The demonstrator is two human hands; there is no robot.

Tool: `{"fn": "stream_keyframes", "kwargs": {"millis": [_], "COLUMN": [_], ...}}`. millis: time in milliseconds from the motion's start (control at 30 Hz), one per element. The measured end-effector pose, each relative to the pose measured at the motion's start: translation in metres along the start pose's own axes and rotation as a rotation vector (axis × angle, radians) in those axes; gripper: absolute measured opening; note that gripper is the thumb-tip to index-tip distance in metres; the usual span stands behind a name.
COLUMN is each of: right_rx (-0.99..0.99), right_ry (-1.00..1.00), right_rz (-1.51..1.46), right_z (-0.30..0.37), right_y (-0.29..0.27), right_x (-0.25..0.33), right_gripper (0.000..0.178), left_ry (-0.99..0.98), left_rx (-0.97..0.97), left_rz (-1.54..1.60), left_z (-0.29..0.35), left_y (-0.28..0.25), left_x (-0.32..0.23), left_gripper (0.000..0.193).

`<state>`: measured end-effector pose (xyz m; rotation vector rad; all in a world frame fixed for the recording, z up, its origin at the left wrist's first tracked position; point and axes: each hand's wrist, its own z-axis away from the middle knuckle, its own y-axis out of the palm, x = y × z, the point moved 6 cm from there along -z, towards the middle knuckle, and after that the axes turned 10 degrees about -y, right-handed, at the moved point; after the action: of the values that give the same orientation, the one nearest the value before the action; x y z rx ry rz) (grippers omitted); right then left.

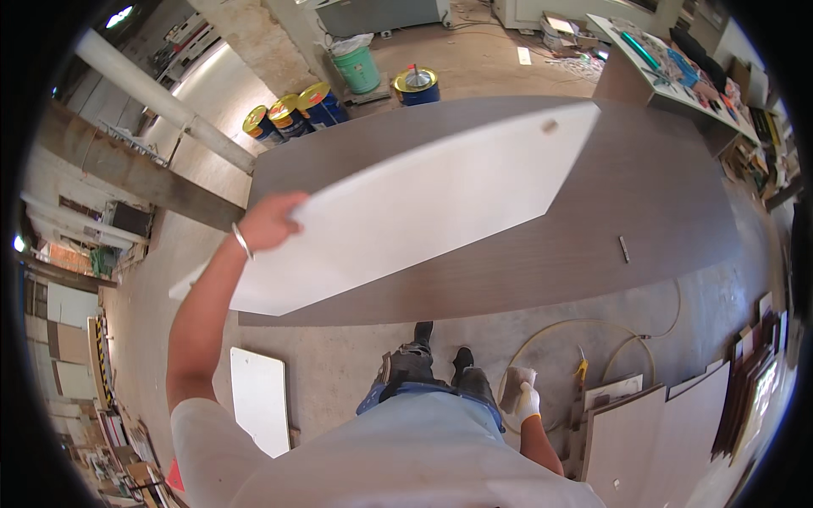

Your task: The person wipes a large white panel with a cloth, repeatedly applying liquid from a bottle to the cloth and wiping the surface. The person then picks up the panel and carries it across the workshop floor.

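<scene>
My left hand [269, 222], bare with a white bangle at the wrist, grips the upper left edge of a long white board [423, 203]. That board is angled across a large brown wood-grain tabletop [660, 186], its far end reaching to the right and slightly blurred. Near its far right corner is a small tan spot. Low at my right side, my right hand [529, 402], in a white glove, is closed around a grey-brown cloth-like pad [514, 388]. A small metal strip [624, 249] lies on the tabletop's right part.
Paint drums [320, 106] and a green bucket [356, 68] stand beyond the tabletop. Another white board [260, 402] rests at lower left. A yellow air gun [582, 369] and a coiled hose [542, 328] are at right, beside leaning panels [627, 444]. A cluttered bench [610, 68] stands far right.
</scene>
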<state>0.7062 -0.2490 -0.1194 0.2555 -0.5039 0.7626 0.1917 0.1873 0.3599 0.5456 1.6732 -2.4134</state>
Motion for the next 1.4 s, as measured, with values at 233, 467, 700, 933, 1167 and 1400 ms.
{"fn": "stream_keyframes", "kwargs": {"millis": [233,467,700,933,1167,1400], "right_rx": [-0.166,-0.5,-0.383,-0.433,-0.401,-0.208], "right_ry": [-0.113,0.098,-0.103,-0.169,-0.069,-0.254], "right_rz": [-0.228,-0.065,0.125,-0.15,-0.478,-0.512], "right_z": [-0.005,0.109,0.133,0.134,0.107,0.084], "right_y": [-0.055,-0.001,0.059,0.08,0.086,0.047], "right_x": [-0.045,-0.099,-0.048,-0.001,-0.019,0.017], "right_gripper": [0.043,0.035,0.034,0.031,0.038,0.053], "left_ry": [-0.353,-0.305,-0.287,-0.277,-0.311,-0.087], "left_rx": [-0.309,-0.241,-0.055,0.006,0.064,-0.32], "left_rz": [-0.058,-0.157,-0.147,-0.182,-0.086,-0.026], "left_z": [-0.281,-0.367,-0.373,-0.371,-0.325,-0.233], "left_y": [-0.004,0.135,0.27,0.298,0.311,0.29], "left_x": [0.094,0.132,0.116,0.099,0.107,0.082], "left_gripper": [0.082,0.07,0.074,0.074,0.075,0.016]}}
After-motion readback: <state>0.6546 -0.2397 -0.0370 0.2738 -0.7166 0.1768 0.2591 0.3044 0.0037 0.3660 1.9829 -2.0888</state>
